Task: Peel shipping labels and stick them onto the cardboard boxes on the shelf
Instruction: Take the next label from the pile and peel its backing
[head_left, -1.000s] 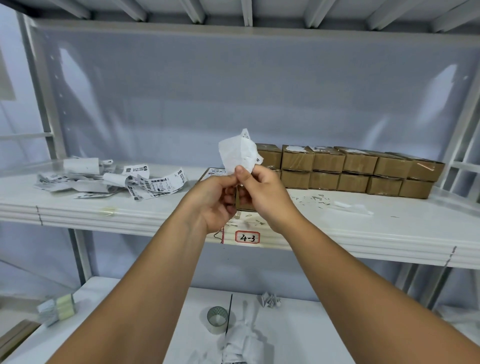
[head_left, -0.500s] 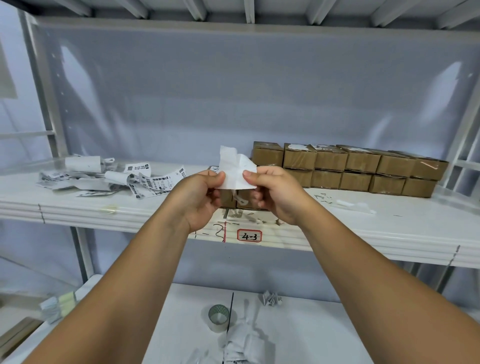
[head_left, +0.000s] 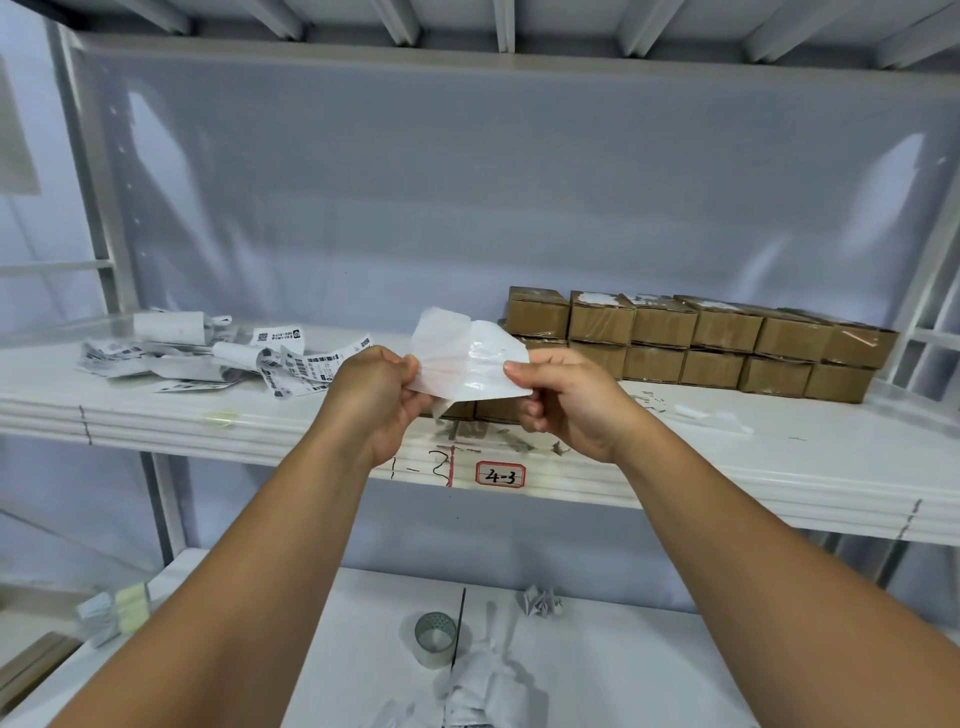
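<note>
In front of the white shelf (head_left: 156, 415), both hands hold one white shipping label (head_left: 467, 358) stretched between them. My left hand (head_left: 376, 400) pinches its left edge and my right hand (head_left: 566, 400) pinches its right edge. The sheet looks glossy and creased, with its blank side toward me. Behind it, brown cardboard boxes (head_left: 701, 343) stand in two stacked rows on the shelf. More boxes sit partly hidden behind my hands.
A pile of printed labels (head_left: 218, 358) lies on the shelf's left part. Paper scraps dot the shelf near a "4-3" tag (head_left: 500, 474). On the lower shelf are a tape roll (head_left: 435, 636), crumpled backing paper (head_left: 483, 691) and a small paper wad (head_left: 540, 603).
The hands have moved apart and lowered a little. The label, bunched upright above the fingers before, is now spread out flat between both hands.
</note>
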